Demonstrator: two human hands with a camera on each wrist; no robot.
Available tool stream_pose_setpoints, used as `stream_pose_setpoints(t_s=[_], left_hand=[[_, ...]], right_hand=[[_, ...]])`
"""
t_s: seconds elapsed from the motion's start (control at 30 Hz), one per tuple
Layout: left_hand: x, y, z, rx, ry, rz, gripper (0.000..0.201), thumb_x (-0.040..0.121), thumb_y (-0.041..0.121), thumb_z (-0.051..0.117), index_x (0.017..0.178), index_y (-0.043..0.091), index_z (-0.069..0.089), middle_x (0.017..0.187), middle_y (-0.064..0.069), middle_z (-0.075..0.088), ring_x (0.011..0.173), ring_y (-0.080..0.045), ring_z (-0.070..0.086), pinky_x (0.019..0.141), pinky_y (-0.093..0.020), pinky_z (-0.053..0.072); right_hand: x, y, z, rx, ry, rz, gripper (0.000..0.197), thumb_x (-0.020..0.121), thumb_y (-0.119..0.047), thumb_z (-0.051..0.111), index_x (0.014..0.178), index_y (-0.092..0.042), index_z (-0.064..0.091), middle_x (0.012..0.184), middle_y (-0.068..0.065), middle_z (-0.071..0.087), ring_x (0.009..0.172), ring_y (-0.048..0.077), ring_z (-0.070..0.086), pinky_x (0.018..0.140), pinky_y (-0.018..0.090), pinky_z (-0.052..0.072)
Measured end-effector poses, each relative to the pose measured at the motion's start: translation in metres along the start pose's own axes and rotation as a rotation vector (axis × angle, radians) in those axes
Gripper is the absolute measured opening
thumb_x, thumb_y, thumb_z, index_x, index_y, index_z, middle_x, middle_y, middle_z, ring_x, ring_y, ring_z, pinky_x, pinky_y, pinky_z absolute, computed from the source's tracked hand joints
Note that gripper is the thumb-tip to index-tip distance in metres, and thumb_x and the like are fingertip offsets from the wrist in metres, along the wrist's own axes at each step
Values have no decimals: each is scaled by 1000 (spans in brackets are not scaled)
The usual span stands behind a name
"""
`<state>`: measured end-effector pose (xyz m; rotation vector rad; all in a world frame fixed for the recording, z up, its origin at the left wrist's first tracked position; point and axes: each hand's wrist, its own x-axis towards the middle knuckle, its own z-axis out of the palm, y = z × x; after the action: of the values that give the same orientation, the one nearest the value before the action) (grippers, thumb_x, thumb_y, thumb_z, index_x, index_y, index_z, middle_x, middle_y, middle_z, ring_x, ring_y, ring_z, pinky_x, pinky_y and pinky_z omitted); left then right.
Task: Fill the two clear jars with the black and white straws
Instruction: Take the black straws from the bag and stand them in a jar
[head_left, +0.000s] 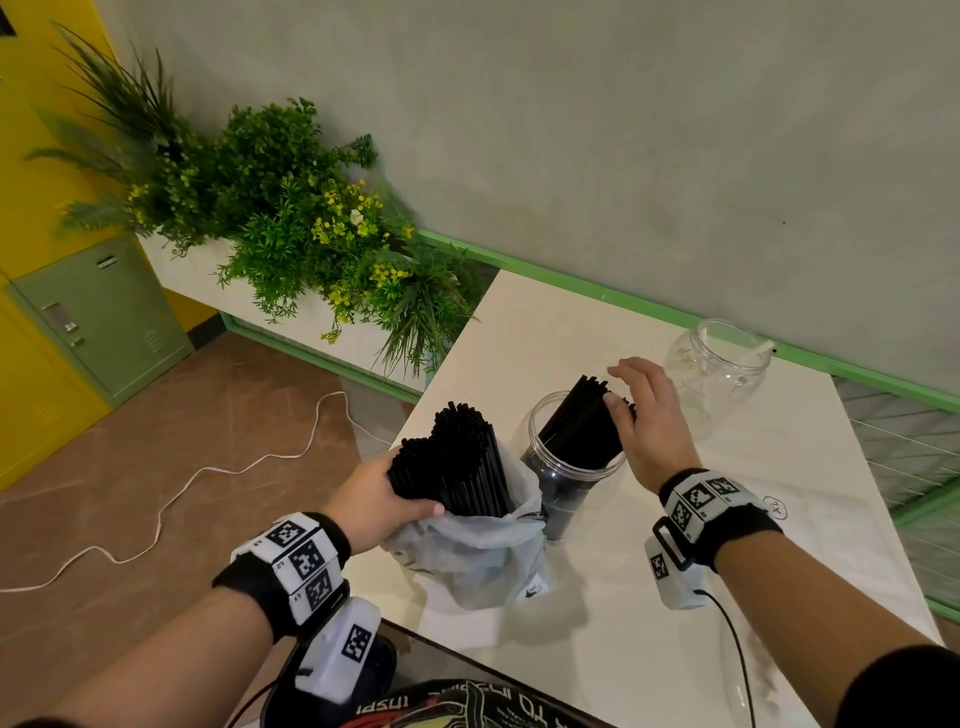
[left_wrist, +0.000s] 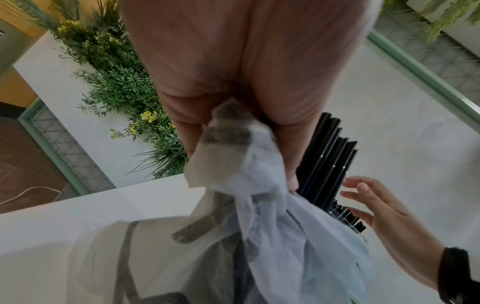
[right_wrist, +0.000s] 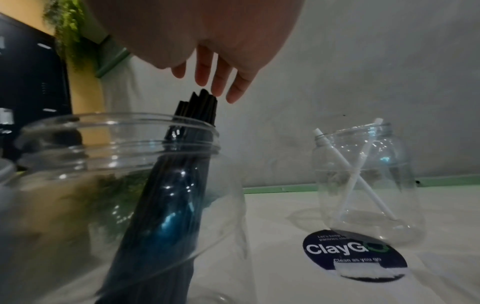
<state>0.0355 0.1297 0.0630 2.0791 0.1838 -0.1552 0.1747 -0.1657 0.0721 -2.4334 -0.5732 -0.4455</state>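
Observation:
A clear jar (head_left: 566, 470) (right_wrist: 124, 148) stands mid-table with a leaning bundle of black straws (head_left: 584, 421) (right_wrist: 197, 115) in it. My right hand (head_left: 641, 415) (right_wrist: 215, 82) hovers over their tops, fingers straight and spread, fingertips just touching them. My left hand (head_left: 387, 499) (left_wrist: 246, 115) grips a larger bunch of black straws (head_left: 457, 462) (left_wrist: 330, 164) together with the thin plastic bag (head_left: 467, 551) (left_wrist: 259, 216) around them, left of the jar. A second clear jar (head_left: 719, 364) (right_wrist: 369, 181) farther right holds two white straws (right_wrist: 355, 174).
The white table (head_left: 675, 597) has a round dark "ClayGo" sticker (right_wrist: 353, 255) near the second jar. A green rail (head_left: 597, 291) and grey wall run behind. Plants (head_left: 291, 218) fill a planter at left; a white cable (head_left: 208, 478) lies on the floor.

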Motion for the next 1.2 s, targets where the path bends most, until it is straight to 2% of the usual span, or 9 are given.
stream_pose_setpoints(t_s=[0.13, 0.27, 0.33, 0.43, 0.5, 0.67, 0.77, 0.93, 1.2], left_hand=[[1, -2, 0, 1, 4, -6, 47, 71, 17, 82, 88, 43, 48, 91, 21, 60, 88, -3, 58, 68, -10, 40], [1, 1, 1, 6, 3, -1, 44, 71, 17, 82, 92, 39, 50, 91, 22, 59, 88, -3, 57, 69, -10, 40], [1, 1, 1, 9, 2, -5, 43, 71, 17, 82, 91, 39, 51, 91, 19, 61, 89, -6, 59, 70, -13, 41], [1, 1, 0, 12, -5, -8, 42, 72, 17, 81, 93, 39, 51, 92, 19, 62, 87, -3, 59, 68, -10, 41], [1, 0, 0, 7, -10, -6, 43, 73, 17, 81, 98, 36, 52, 92, 20, 61, 87, 2, 57, 67, -8, 39], [4, -5, 1, -26, 4, -17, 46, 70, 15, 82, 99, 36, 52, 96, 17, 63, 94, -7, 60, 74, -14, 42], [6, -7, 2, -39, 3, -19, 48, 70, 15, 83, 100, 37, 52, 99, 15, 64, 98, -10, 60, 80, -20, 43], [6, -7, 1, -33, 9, -20, 48, 70, 15, 83, 103, 35, 53, 102, 10, 66, 100, -11, 60, 85, -24, 44], [5, -4, 1, -13, 2, -24, 46, 71, 16, 82, 105, 31, 54, 99, 12, 65, 98, -11, 60, 79, -22, 43]], right_hand=[[2, -3, 6, -8, -253, 58, 56, 94, -47, 48, 144, -28, 33, 154, -2, 20, 139, 21, 22, 113, 37, 24], [19, -13, 21, -34, -292, 57, 57, 92, -48, 52, 144, -31, 36, 150, 3, 29, 135, 27, 28, 111, 41, 28], [24, -17, 30, -81, -277, 62, 46, 92, -44, 56, 134, -26, 51, 136, 6, 45, 124, 30, 37, 106, 39, 31], [25, -17, 42, -91, -135, 28, 22, 91, -30, 63, 104, -13, 68, 106, 8, 58, 100, 30, 46, 93, 42, 41], [24, -18, 46, -91, -49, -20, 14, 89, -22, 65, 88, -8, 68, 91, 9, 59, 88, 29, 48, 83, 45, 44], [41, -26, 35, -125, 8, -163, 18, 86, -22, 66, 78, -7, 64, 81, 9, 57, 78, 30, 49, 73, 41, 43], [48, -18, 27, -212, -13, -214, 19, 84, -25, 70, 79, -8, 64, 83, 8, 57, 78, 30, 48, 71, 43, 46], [41, -10, 23, -302, -77, -156, 23, 83, -30, 70, 94, -11, 66, 97, 7, 59, 91, 29, 50, 78, 43, 48], [40, -9, 22, -205, -78, -1, 22, 89, -33, 64, 99, -14, 65, 100, 3, 58, 98, 24, 50, 76, 38, 48]])
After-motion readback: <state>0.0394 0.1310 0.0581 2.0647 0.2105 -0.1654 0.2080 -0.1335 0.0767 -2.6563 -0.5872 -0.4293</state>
